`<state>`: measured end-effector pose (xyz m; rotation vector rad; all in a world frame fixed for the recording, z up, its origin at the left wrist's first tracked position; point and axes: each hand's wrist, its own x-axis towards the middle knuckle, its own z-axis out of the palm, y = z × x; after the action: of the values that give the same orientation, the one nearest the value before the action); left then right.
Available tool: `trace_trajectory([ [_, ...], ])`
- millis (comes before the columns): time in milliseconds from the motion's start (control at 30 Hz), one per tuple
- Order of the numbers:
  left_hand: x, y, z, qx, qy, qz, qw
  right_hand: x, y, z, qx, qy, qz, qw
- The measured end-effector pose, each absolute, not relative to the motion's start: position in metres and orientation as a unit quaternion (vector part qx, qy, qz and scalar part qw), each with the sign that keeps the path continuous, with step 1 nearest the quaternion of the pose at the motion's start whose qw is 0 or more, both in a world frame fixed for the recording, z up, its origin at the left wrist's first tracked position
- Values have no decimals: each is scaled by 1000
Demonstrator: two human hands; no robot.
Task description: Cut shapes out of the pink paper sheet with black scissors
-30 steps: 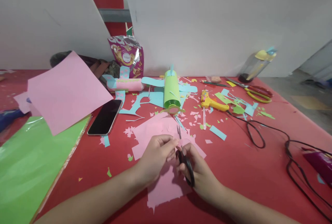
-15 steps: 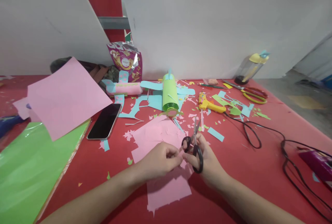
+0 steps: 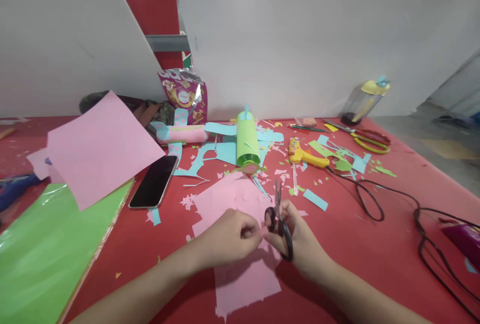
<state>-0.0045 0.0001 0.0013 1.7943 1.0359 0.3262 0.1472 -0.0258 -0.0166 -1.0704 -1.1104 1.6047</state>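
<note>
My right hand [image 3: 303, 244] has the black-handled scissors [image 3: 278, 214] hooked on its fingers, blades pointing up and slightly apart. Its thumb and forefinger also meet a small pink paper piece [image 3: 264, 231]. Pressed together on the other side of that piece are the fingertips of my left hand [image 3: 232, 239]; most of the piece is hidden by the fingers. Below both hands lie pink paper sheets [image 3: 247, 289] with ragged cut edges. Just beyond them stands a green paper plane [image 3: 247, 136] with light blue wings, beside a pink paper plane [image 3: 185, 134] lying to its left.
A yellow glue gun [image 3: 309, 157] with a black cord [image 3: 375, 184] lies right, near large scissors [image 3: 369, 139] and a bottle [image 3: 363, 101]. Left are a phone [image 3: 153, 182], pink sheet [image 3: 105, 149] and green paper pack [image 3: 45, 249]. Scraps litter the red table [image 3: 337, 284]; a snack bag [image 3: 185, 94] stands behind.
The scissors have tilted a little, blades now closer together and more upright. Both hands stay together at the small pink piece. The whole view has shifted slightly.
</note>
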Motion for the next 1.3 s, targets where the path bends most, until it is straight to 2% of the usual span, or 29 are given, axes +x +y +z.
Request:
trace_trajectory([
  [400, -2, -3, 3, 756, 432, 146, 469, 145, -31, -18, -445, -443, 636, 448],
  [700, -5, 0, 7, 794, 397, 90, 451, 142, -31, -15, -442, -440, 648, 438],
  [1033, -7, 2, 9, 782, 447, 125, 416, 144, -29, -17, -466, -411, 624, 474],
  [1300, -5, 2, 9, 754, 462, 136, 447, 145, -27, -21, -468, -386, 613, 506],
])
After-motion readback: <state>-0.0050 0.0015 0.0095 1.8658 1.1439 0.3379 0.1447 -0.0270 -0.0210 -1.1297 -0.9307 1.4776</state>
